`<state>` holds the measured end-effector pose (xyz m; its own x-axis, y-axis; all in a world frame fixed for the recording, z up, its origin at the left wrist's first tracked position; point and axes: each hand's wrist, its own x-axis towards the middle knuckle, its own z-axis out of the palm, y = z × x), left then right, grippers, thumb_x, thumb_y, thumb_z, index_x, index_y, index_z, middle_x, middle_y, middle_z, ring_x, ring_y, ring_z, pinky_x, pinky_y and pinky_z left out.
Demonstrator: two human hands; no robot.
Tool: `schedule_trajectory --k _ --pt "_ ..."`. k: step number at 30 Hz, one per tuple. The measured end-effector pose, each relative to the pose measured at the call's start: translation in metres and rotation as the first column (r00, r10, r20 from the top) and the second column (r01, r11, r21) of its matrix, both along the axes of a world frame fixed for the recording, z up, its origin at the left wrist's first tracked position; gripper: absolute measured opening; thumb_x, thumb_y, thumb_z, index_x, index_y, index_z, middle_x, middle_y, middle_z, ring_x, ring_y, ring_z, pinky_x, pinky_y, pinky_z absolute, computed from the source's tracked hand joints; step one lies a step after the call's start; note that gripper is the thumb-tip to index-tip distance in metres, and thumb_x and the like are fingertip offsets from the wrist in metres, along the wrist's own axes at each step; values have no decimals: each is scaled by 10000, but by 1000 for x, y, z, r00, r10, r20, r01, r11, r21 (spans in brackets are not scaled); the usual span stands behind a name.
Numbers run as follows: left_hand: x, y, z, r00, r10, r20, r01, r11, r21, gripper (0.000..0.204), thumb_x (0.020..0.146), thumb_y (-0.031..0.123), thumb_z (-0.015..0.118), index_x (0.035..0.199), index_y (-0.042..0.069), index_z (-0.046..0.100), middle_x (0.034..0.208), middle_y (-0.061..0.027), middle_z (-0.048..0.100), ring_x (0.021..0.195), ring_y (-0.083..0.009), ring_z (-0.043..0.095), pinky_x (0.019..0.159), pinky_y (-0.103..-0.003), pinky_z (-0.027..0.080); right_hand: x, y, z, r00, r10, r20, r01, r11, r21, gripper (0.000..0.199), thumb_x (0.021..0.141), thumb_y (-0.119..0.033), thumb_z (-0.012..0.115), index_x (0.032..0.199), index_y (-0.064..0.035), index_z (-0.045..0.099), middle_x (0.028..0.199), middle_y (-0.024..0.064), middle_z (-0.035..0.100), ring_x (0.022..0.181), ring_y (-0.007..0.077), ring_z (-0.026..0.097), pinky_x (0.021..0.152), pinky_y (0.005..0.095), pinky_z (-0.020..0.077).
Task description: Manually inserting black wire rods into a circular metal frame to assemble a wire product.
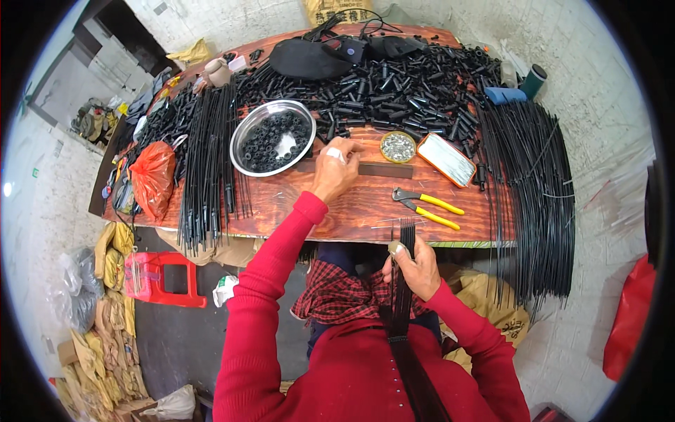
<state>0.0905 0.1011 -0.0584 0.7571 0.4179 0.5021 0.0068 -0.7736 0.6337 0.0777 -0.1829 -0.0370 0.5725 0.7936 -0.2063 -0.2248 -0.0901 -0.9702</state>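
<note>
My left hand (335, 170), with a white wrap on it, is over the table just right of a steel bowl (235, 156) of small black ring-like parts. Its fingers are bent together, and whatever they may hold is too small to make out. Under and beside that hand lies a flat dark brown bar (387, 169). At the table's front edge, my right hand (419, 271) is closed round an upright bundle of thin black strips (401, 306), with something pale at the thumb. Pincers with yellow handles (439, 202) lie just beyond it.
Behind are a round tin of small metal bits (398, 147), an orange-rimmed box of thin silver pins (447, 160) and a heap of black tubular parts (394, 95). Long black rods (541, 204) overhang the right edge; more rods (207, 162) and a red bag (152, 179) lie left.
</note>
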Motion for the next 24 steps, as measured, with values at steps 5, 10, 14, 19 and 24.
schedule_trajectory --k 5,10,14,19,24 --pt "45 48 -11 992 123 33 -125 987 99 195 863 63 600 1019 36 713 968 -171 704 931 -334 674 833 -419 536 3 1 6 1000 5 -17 -5 1000 -22 227 1044 -212 502 1068 12 481 747 131 662 608 180 667 569 299 558" --pt "90 63 -3 972 237 2 -232 952 199 301 827 60 637 1114 133 693 1076 -136 650 967 -354 637 849 -441 528 11 -2 3 999 -31 -34 30 999 -40 213 1041 -205 509 1065 5 485 744 127 666 611 173 670 572 294 558" --pt "103 79 -14 979 189 -74 -144 903 405 333 771 89 725 1094 166 712 1083 -97 638 1037 -322 585 873 -425 515 14 0 2 995 -63 -80 63 998 -5 200 1032 -162 522 1083 29 494 734 131 673 596 176 670 547 290 546" --pt "100 78 -9 981 150 -124 -83 900 429 275 733 114 776 1002 156 736 1017 -89 628 987 -312 586 853 -410 504 20 -2 -2 992 -76 -97 75 997 -19 199 1038 -190 513 1069 5 490 729 125 661 600 172 661 568 289 544" --pt "76 70 1 997 65 46 -75 958 276 217 811 157 768 1023 123 740 910 -110 630 972 -296 596 867 -387 487 17 -2 -2 993 -50 -107 50 999 -5 201 1037 -187 514 1084 6 480 719 122 658 597 172 659 560 288 537"
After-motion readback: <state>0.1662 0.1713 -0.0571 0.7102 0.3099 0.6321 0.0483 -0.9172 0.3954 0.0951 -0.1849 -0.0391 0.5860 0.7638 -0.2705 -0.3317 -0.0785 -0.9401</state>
